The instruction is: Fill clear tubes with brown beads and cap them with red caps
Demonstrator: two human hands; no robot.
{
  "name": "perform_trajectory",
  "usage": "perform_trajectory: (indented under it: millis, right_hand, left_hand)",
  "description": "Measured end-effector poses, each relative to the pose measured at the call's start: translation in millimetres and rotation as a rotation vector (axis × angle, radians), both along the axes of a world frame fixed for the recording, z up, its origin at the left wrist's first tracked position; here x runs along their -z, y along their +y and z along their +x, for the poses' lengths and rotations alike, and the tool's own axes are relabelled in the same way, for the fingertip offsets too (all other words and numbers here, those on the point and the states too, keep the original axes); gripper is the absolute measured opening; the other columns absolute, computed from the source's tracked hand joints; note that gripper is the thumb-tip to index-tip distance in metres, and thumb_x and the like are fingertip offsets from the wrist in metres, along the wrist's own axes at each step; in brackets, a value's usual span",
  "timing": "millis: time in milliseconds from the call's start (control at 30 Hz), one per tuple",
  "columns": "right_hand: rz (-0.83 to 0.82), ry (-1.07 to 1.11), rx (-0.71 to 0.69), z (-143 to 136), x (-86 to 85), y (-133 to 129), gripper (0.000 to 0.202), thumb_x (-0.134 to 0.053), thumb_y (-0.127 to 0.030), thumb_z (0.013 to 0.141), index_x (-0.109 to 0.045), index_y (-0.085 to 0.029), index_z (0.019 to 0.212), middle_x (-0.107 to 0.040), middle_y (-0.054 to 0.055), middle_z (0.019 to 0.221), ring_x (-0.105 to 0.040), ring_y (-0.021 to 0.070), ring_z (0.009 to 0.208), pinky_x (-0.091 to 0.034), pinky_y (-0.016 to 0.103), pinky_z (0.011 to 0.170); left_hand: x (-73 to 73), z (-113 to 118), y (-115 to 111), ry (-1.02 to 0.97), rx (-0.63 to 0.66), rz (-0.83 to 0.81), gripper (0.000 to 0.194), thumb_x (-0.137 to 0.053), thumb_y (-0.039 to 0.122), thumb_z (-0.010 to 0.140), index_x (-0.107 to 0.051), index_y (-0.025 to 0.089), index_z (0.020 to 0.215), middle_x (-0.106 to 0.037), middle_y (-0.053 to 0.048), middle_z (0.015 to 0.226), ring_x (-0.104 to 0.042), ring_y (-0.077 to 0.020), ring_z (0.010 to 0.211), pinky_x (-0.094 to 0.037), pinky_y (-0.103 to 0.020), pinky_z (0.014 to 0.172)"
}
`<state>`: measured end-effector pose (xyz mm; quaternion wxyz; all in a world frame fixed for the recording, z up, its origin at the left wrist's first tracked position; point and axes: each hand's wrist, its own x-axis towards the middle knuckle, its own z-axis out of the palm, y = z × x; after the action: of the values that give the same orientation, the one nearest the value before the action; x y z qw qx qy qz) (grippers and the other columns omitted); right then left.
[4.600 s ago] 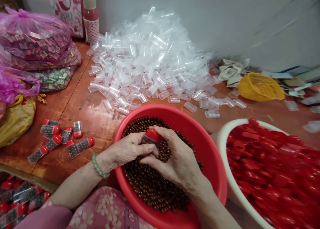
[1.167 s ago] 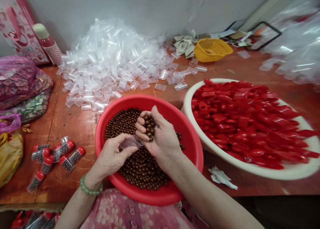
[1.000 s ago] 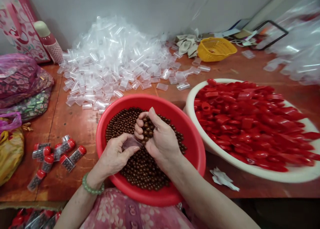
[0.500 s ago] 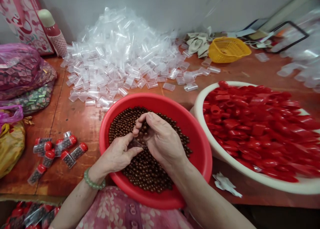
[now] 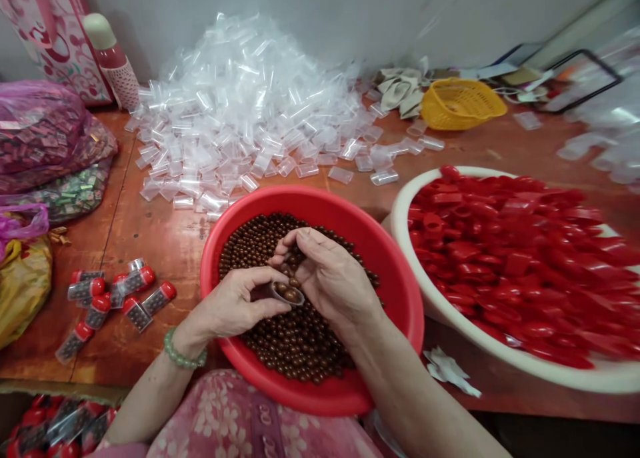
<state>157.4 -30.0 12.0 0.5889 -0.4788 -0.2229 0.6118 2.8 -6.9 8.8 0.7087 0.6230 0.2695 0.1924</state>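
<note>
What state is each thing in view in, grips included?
Held tube: uncapped, tilted, brown beads showing at its mouth
Left grip: closed around the held tube
Right grip: cupped around brown beads beside the tube's mouth
Red basin: open, partly filled with brown beads
White basin: open, heaped with red caps
Filled tubes: capped, lying loose
Clear tubes: uncapped, heaped
Bottle: standing, closed
Yellow basket: open-topped

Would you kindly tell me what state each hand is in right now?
Left hand: closed around a clear tube, brown beads showing at its mouth.
Right hand: cupped, partly closed, holding more brown beads.
</note>
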Motion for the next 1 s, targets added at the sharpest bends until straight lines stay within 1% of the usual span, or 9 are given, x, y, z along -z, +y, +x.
perform_trajectory:
  millis: [67, 167, 233, 333, 433, 533, 700, 867, 1000]
  right_hand:
    - [0.038, -0.127, -0.068, 3.8, 2.2, -4.8, 0.025, -0.066, -0.045, 0.079, -0.065, -0.021, 0.076, -0.065, 0.001, 0.081, -0.062, 0.0152, 0.076, -0.051, 0.032, 0.079]
    - [0.104, -0.312, -0.119, 10.8, 3.5, -11.5, 0.027, -0.06, -0.046, 0.086, -0.07, -0.021, 0.086, -0.069, 0.004, 0.096, -0.062, 0.0185, 0.095, -0.045, 0.035, 0.094]
    - [0.136, -0.404, -0.117, 16.8, 4.0, -12.2, 0.029, -0.056, -0.047, 0.089, -0.07, -0.022, 0.091, -0.069, 0.003, 0.1, -0.061, 0.0191, 0.1, -0.043, 0.036, 0.097]
    - [0.145, -0.647, -0.126, 24.6, 8.5, -1.4, 0.029, -0.05, -0.045, 0.093, -0.069, -0.022, 0.092, -0.069, 0.002, 0.094, -0.061, 0.0187, 0.094, -0.045, 0.035, 0.092]
    - [0.179, -0.981, -0.324, 25.3, 21.3, 25.7, 0.026, -0.047, -0.036, 0.094, -0.067, -0.02, 0.097, -0.069, 0.003, 0.095, -0.062, 0.0193, 0.091, -0.047, 0.035, 0.088]
    - [0.381, -1.255, -0.551, 16.3, 37.4, 57.9, 0.026, -0.047, -0.027, 0.093, -0.064, -0.016, 0.11, -0.066, 0.01, 0.113, -0.06, 0.0215, 0.105, -0.044, 0.036, 0.097]
    - [0.506, -1.276, -0.679, -6.4, 48.4, 77.3, 0.027, -0.047, -0.029, 0.095, -0.066, -0.016, 0.109, -0.066, 0.01, 0.113, -0.061, 0.021, 0.105, -0.044, 0.035, 0.097]
    - [0.65, -1.187, -1.002, -21.8, 56.4, 53.4, 0.021, -0.049, -0.026, 0.094, -0.068, -0.018, 0.096, -0.069, 0.005, 0.099, -0.062, 0.019, 0.094, -0.048, 0.035, 0.093]
    - [0.572, -1.161, -1.069, -17.1, 68.4, 26.4, 0.014, -0.061, -0.027, 0.084, -0.068, -0.021, 0.095, -0.067, 0.005, 0.104, -0.059, 0.023, 0.103, -0.044, 0.042, 0.101]
  left_hand:
    - [-3.1, -1.2, 1.8, 0.004, 0.043, 0.083, 0.012, -0.065, 0.015, 0.08, -0.069, 0.016, 0.091, -0.071, -0.003, 0.09, -0.063, -0.0144, 0.086, -0.048, -0.027, 0.086]
    - [-4.0, -2.7, 4.0, 0.016, 0.007, 0.111, 0.015, -0.065, 0.013, 0.079, -0.068, 0.015, 0.094, -0.071, -0.004, 0.094, -0.063, -0.0144, 0.089, -0.048, -0.026, 0.086]
    - [-3.2, -4.3, 4.0, 0.031, -0.004, 0.128, 0.015, -0.065, 0.014, 0.08, -0.067, 0.015, 0.095, -0.07, -0.005, 0.097, -0.063, -0.0147, 0.09, -0.048, -0.026, 0.085]
    - [-1.9, -8.0, 0.0, 0.09, -0.004, 0.293, 0.014, -0.061, 0.015, 0.084, -0.066, 0.014, 0.096, -0.069, -0.006, 0.096, -0.063, -0.0148, 0.088, -0.048, -0.026, 0.083]
    - [-1.4, -12.6, -8.7, 0.108, 0.003, 0.455, 0.013, -0.057, 0.016, 0.087, -0.066, 0.014, 0.096, -0.068, -0.007, 0.095, -0.062, -0.0146, 0.088, -0.048, -0.026, 0.084]
    - [-0.9, -16.4, -17.2, 0.061, 0.015, 0.498, 0.014, -0.056, 0.017, 0.088, -0.065, 0.012, 0.096, -0.069, -0.008, 0.093, -0.063, -0.0144, 0.085, -0.049, -0.024, 0.082]
    - [1.4, -18.0, -19.9, -0.014, -0.024, 0.544, 0.013, -0.056, 0.019, 0.088, -0.066, 0.011, 0.092, -0.071, -0.01, 0.09, -0.065, -0.0155, 0.083, -0.052, -0.024, 0.078]
    - [3.8, -16.5, -15.6, -0.063, -0.088, 0.507, 0.01, -0.061, 0.018, 0.086, -0.067, 0.012, 0.091, -0.073, -0.008, 0.087, -0.068, -0.0157, 0.082, -0.053, -0.025, 0.079]
    - [6.2, -15.1, -13.7, -0.065, -0.125, 0.545, 0.013, -0.066, 0.016, 0.081, -0.068, 0.012, 0.094, -0.074, -0.008, 0.09, -0.069, -0.0174, 0.087, -0.053, -0.028, 0.085]
